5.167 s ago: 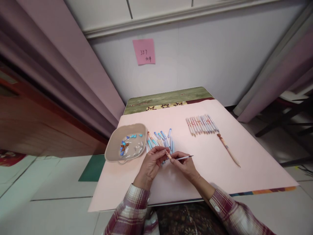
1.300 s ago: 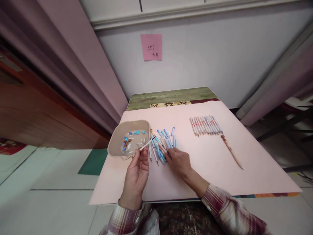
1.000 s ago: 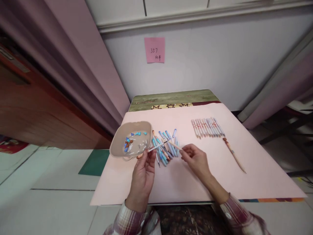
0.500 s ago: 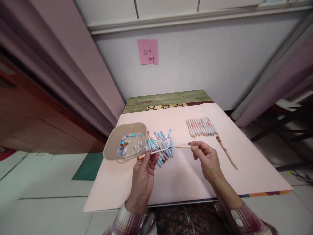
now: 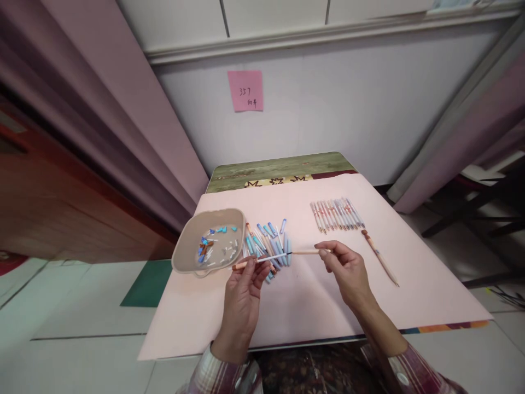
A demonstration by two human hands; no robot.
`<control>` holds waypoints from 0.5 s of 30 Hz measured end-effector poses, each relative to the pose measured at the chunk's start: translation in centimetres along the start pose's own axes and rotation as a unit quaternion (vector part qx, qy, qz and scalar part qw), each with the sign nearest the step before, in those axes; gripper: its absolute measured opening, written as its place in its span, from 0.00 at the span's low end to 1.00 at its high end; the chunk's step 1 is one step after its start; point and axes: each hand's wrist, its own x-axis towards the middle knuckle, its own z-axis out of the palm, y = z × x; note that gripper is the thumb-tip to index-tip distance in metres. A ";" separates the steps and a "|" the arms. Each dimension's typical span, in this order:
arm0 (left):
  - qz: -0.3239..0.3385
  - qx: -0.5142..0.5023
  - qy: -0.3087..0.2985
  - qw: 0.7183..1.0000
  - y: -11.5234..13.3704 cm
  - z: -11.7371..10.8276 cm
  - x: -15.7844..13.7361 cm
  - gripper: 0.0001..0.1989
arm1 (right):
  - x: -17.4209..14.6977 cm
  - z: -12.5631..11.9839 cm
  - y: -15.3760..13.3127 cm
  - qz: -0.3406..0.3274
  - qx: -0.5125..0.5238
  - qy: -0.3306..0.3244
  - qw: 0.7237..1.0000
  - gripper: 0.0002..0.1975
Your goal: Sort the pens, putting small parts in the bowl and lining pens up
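Observation:
My left hand (image 5: 245, 290) is closed on an orange pen barrel (image 5: 238, 267) with a white pen refill (image 5: 273, 258) sticking out to the right. Pinched between the thumb and fingers of my right hand (image 5: 348, 269) is a slim, pale peach pen barrel (image 5: 304, 252), held level. The refill's dark tip meets this barrel's left end; whether it is inside I cannot tell. Behind and below them lies a pile of loose pen parts (image 5: 279, 245) in blue, white and orange.
A beige basin (image 5: 180, 257) at the left holds small blue and brown pieces and clear bits. Assembled pens (image 5: 337, 214) lie in a row at the back right. One brown-topped pen (image 5: 380, 257) lies near my right hand. Pink paper (image 5: 303, 312) covers the table.
The gap between the refill tip and the pale barrel has closed. My left hand has moved slightly right, and the barrel in my right hand has shifted slightly left.

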 end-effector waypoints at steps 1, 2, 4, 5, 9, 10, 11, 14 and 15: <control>-0.002 0.008 -0.003 1.000 0.0 0.1 0.0 0.08 | 0.0 0.0 -0.1 0.001 -0.003 -0.006 1.000 0.12; -0.004 0.017 -0.006 1.000 -0.1 0.2 0.0 0.09 | -0.1 0.0 -0.1 0.002 -0.005 -0.011 1.000 0.12; -0.007 0.034 -0.015 0.999 -0.3 0.5 0.3 0.10 | -0.1 -0.1 -0.1 0.002 -0.006 -0.011 1.000 0.13; -0.007 0.040 -0.020 0.999 -0.5 0.6 0.6 0.11 | -0.2 -0.2 -0.1 0.001 -0.004 -0.005 1.000 0.13; -0.009 0.048 -0.037 0.998 -1.9 1.3 2.7 0.11 | -0.4 -0.8 0.6 -0.012 -0.021 0.032 0.999 0.13; -0.016 0.046 -0.042 0.998 -2.3 1.5 3.4 0.11 | -0.4 -0.9 0.8 -0.017 -0.032 0.045 0.998 0.13; -0.025 0.043 -0.048 0.998 -2.7 1.8 4.1 0.10 | -0.4 -1.0 1.1 -0.022 -0.042 0.056 0.997 0.14; -0.048 0.034 -0.070 0.996 -3.9 2.9 5.8 0.10 | -0.4 -1.0 1.9 -0.030 -0.061 0.080 0.994 0.15; -0.052 0.031 -0.074 0.995 -4.2 3.2 6.2 0.10 | -0.4 -0.8 2.1 -0.031 -0.064 0.084 0.994 0.15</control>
